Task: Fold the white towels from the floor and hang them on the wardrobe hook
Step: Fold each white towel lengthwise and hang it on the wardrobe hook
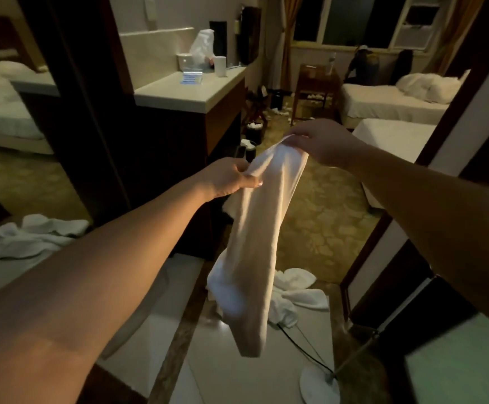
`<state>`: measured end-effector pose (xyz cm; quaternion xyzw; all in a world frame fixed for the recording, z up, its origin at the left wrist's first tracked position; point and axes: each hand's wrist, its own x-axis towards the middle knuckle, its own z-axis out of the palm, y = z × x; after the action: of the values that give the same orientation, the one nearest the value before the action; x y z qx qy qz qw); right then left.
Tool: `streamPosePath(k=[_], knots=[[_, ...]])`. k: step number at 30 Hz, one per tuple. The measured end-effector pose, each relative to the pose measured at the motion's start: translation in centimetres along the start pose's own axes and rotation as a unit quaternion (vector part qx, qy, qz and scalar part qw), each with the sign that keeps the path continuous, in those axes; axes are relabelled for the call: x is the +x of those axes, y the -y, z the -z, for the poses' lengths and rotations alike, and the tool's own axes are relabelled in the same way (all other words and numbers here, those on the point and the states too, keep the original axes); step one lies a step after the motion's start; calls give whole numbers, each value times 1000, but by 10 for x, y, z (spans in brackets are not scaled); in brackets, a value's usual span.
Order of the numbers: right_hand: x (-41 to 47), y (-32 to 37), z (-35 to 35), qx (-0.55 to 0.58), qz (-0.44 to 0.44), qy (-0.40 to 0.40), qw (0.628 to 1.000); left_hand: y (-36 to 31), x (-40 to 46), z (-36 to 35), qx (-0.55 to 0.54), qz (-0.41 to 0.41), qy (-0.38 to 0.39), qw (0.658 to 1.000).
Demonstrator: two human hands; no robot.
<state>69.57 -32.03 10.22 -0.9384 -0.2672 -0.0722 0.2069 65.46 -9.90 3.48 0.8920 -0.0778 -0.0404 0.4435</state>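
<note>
Left hand (228, 177) grip, right hand (322, 141) grip both pinching hanging white towel (255, 246).

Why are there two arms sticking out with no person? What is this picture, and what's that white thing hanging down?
The person is there, you just can't see them. A camera sits on their head and looks forward and down, so you only see their own arms, like when you look at your hands.

The left hand and the right hand both pinch the top edge of a white towel, which hangs down long and loose between them. Each hand's grip is on the cloth.

Under it, more towels on the floor lie crumpled, and another heap shows on the left. Farther back there is a counter with a white cup, and beds on the right. The room is dim, so small things are hard to tell.
</note>
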Motion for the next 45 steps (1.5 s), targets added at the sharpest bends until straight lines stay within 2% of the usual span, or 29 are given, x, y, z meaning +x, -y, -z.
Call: streamPosePath(k=[4,7,13,17,20,24,26,28,31,36,41,45], knots=[[-57,3,0,18,20,-19,999,1,-72,-15,27,33,-25,999],[-97,2,-5,33,13,-41,999,12,-125,-22,100,64,-58,991],[-162,31,-18,73,12,-34,997,31,-247,-20,264,148,-133,944],[-185,48,-18,122,-15,-55,991,44,-317,-2,338,228,-133,903],[-203,58,-23,149,-23,-61,987,61,-368,6,348,248,-156,890],[-230,74,-35,133,-14,-70,989,88,-440,5,239,258,-221,910],[-245,82,-44,126,-22,-51,990,97,-476,2,128,258,-257,922],[-262,91,-55,122,-31,-28,992,100,-511,-1,-9,256,-309,916],[-287,110,-73,124,-45,-3,991,100,-561,-11,-187,256,-353,881],[-321,147,-104,163,-58,22,985,93,-623,-19,-392,215,-386,807],[-341,190,-126,270,-87,73,956,87,-666,-20,-491,189,-449,722],[-365,234,-152,348,-108,135,921,78,-695,-26,-510,196,-501,672]])
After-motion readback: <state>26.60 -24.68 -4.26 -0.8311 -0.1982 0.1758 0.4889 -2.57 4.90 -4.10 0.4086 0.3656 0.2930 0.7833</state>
